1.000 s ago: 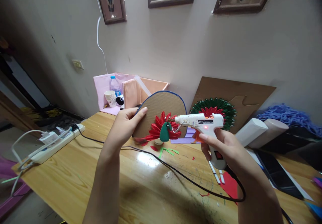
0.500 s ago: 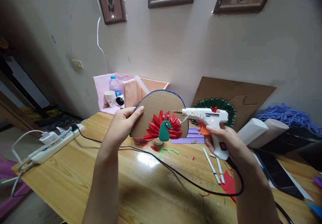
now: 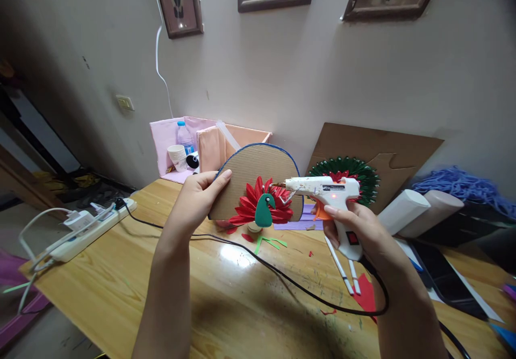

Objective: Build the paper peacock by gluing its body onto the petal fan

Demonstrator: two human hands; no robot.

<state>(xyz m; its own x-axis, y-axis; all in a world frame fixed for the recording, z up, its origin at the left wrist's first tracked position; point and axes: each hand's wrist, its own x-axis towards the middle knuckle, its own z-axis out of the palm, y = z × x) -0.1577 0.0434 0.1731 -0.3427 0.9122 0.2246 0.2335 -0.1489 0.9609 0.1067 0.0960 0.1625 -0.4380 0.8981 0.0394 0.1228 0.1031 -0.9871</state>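
My left hand (image 3: 205, 198) grips the left edge of a half-round cardboard piece (image 3: 258, 163) trimmed with blue along its curve. On the cardboard's lower part sits a green bird shape (image 3: 264, 211) with a dark eye, backed by a fan of red petals (image 3: 244, 208). My right hand (image 3: 355, 219) is wrapped round a white glue gun (image 3: 330, 189) with an orange trigger. The gun's metal nozzle points left, at the red petals just above the bird's head; whether it touches them I cannot tell. A red light glows on its body.
A black cord (image 3: 282, 281) crosses the wooden table (image 3: 161, 305) towards a power strip (image 3: 88, 230). Behind stand a peach box (image 3: 209, 149), a cardboard sheet (image 3: 403, 160) and a green fan piece (image 3: 363, 171). White rolls (image 3: 403, 211), a phone (image 3: 447, 278) and paper scraps (image 3: 272, 243) lie around.
The glue gun in my right hand has shifted left and slightly down, its nozzle now over the red petals near the bird's head. My left hand and the cardboard have hardly moved.
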